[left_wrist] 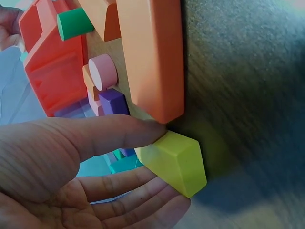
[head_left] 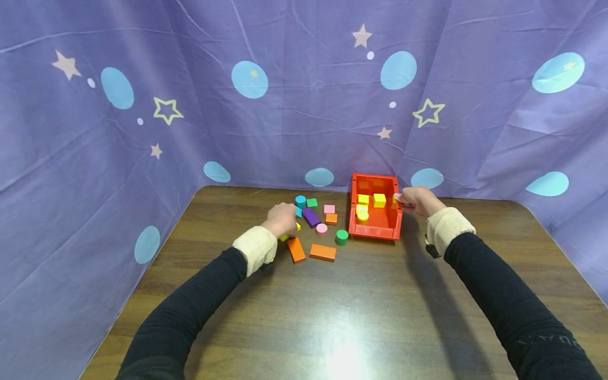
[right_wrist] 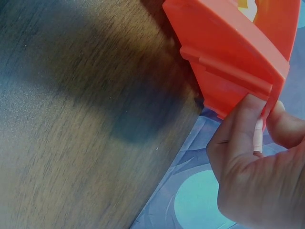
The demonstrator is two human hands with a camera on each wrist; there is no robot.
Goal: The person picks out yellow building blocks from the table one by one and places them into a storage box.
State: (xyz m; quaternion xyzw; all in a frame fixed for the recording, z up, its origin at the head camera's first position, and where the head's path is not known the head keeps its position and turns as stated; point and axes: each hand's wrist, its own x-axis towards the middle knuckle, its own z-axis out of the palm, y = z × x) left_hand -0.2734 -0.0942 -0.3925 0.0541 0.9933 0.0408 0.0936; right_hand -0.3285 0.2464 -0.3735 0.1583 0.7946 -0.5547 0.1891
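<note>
My left hand [head_left: 282,220] is over the left side of a group of coloured blocks. In the left wrist view, its thumb and fingers pinch a yellow block [left_wrist: 176,164] lying on the table, near the end of an orange rectangular block [left_wrist: 155,62]. On the other side, my right hand [head_left: 420,200] grips the right side wall of a red open bin [head_left: 374,233], thumb on one face and fingers on the other. Several yellow blocks [head_left: 379,200] lie inside the bin.
Between the left hand and the bin lie a purple block [head_left: 311,217], a pink cylinder [head_left: 321,229], a green cylinder [head_left: 341,237], a blue cylinder [head_left: 300,201] and another orange block [head_left: 323,252]. A purple patterned cloth [head_left: 304,137] hangs behind the wooden table [head_left: 294,316].
</note>
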